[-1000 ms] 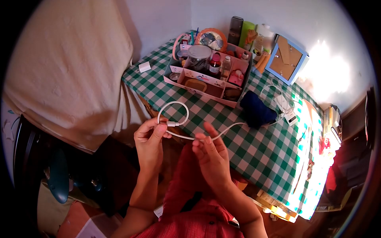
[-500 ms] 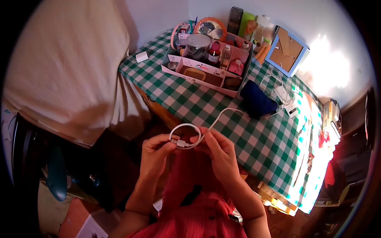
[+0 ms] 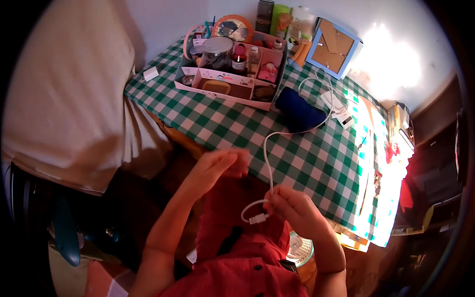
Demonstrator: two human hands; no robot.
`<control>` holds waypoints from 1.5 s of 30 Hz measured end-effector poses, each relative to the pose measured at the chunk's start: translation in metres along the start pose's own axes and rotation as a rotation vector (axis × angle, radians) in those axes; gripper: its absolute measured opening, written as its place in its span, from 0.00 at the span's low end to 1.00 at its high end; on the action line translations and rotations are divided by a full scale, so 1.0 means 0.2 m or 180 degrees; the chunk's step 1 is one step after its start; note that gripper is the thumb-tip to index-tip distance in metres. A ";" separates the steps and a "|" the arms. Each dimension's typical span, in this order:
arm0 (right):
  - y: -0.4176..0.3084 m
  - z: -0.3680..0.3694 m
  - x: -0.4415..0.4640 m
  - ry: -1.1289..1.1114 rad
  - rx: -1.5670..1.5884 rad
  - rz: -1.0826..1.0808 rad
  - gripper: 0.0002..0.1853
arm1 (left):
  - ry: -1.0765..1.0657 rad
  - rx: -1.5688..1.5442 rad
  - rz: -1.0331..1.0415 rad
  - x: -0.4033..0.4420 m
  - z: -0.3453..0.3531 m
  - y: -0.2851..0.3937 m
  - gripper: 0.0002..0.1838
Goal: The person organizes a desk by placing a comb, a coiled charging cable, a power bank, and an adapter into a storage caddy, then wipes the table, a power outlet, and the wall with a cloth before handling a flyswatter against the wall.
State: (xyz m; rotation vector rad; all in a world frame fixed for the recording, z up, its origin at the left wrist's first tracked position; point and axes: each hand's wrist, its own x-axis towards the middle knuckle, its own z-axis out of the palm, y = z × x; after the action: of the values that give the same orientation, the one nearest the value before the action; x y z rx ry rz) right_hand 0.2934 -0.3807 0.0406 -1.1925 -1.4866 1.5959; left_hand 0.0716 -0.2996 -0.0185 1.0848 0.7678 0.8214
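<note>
My right hand [image 3: 294,208] pinches a white USB cable [image 3: 267,163] near its end. A small loop and the USB plug [image 3: 258,218] hang to the left of my fingers, in front of the red clothing. From that hand the cable runs up over the table edge and across the checked cloth, past a dark blue cloth bundle [image 3: 302,111]. My left hand [image 3: 220,163] is off the cable, above the near table edge. Its fingers reach to the right, apart and slightly blurred, with nothing visible in them.
A pink divided organizer box [image 3: 222,97] with jars and bottles stands at the back of the checked tablecloth [image 3: 217,123]. Right of it are a blue-framed board [image 3: 334,47] and a white power strip [image 3: 334,101]. A small white box [image 3: 151,74] lies at the left corner.
My left hand has let go of the cable and moved up and right. My right hand has moved down and right with the cable, whose loop now hangs smaller. The view has shifted.
</note>
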 end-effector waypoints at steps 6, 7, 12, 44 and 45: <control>-0.10 -0.07 -0.15 -0.0227 -0.0752 -0.0190 0.08 | -0.0710 0.2924 0.1983 0.44 0.22 0.00 0.15; -0.13 -0.09 -0.18 -0.0147 -0.0803 -0.0329 0.08 | -0.0923 0.2816 0.2142 0.45 0.25 0.01 0.13; -0.15 -0.19 -0.27 0.0417 -0.1189 -0.0699 0.04 | -0.0550 0.3206 0.2573 0.24 0.18 0.27 0.12; -0.04 0.03 0.25 0.0288 0.0816 -0.0311 0.14 | 0.0188 -0.0319 0.1194 -0.19 0.17 -0.04 0.13; -0.03 0.03 0.26 0.0288 0.0817 -0.0312 0.14 | 0.0189 -0.0318 0.1195 -0.19 0.16 -0.07 0.13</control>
State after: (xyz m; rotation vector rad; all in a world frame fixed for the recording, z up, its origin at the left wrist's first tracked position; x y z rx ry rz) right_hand 0.2683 -0.3355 0.0374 -1.0169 -1.2221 1.5895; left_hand 0.0833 -0.3490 -0.0174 1.1351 0.5716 1.2014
